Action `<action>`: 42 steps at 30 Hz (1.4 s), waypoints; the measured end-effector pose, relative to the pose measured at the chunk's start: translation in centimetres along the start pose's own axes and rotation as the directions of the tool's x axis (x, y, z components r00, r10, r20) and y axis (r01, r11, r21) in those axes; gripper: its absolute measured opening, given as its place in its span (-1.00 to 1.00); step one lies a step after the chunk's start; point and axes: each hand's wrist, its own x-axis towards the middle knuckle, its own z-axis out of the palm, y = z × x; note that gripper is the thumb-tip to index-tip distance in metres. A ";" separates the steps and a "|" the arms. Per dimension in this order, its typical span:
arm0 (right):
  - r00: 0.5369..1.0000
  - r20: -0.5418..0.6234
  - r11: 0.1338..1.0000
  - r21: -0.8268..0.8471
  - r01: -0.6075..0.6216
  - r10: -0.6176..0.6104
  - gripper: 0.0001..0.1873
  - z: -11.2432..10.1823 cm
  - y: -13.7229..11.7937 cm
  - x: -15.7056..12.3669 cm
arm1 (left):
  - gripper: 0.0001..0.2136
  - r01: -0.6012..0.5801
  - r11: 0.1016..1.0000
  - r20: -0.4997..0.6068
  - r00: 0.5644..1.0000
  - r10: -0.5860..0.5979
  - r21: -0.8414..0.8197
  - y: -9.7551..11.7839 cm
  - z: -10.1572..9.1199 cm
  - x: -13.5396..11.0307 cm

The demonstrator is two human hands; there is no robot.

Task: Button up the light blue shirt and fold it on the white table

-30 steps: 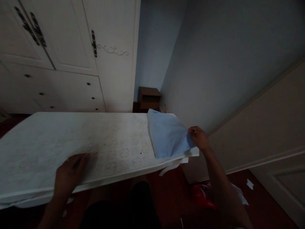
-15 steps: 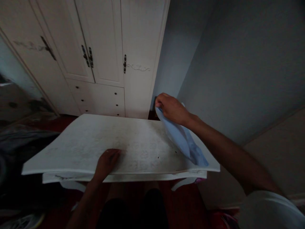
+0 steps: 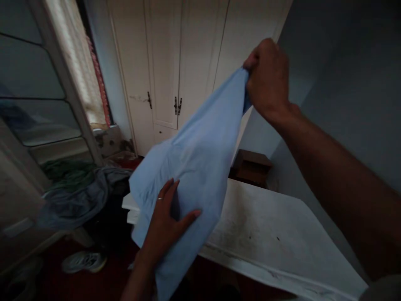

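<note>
A light blue cloth [image 3: 200, 163] hangs in the air over the left part of the white table [image 3: 282, 234], spread out and slanting down to the left. My right hand [image 3: 269, 77], raised high, is closed on the cloth's upper corner. Lower down, my left hand [image 3: 167, 221] lies against the near face of the cloth with thumb and fingers apart; a ring shows on one finger. The cloth hides the left part of the tabletop and some of the wardrobe [image 3: 200, 50] behind.
Grey and green clothes [image 3: 84, 192] are heaped at the left. On the red floor below them lies a shoe [image 3: 84, 261]. A brown wooden box-like piece [image 3: 252, 165] stands behind the table, by the wall. Two small dark specks mark the tabletop.
My right hand has lifted the cloth up off the table's right side, and it now hangs widely spread. My left hand has come off the tabletop to the cloth. The view has turned left.
</note>
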 end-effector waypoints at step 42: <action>0.929 0.368 0.993 0.122 -0.001 -0.045 -0.77 8.3 5.7 -6.5 | -0.64 0.038 0.998 -0.172 0.985 -0.028 0.055 5.3 -17.5 28.4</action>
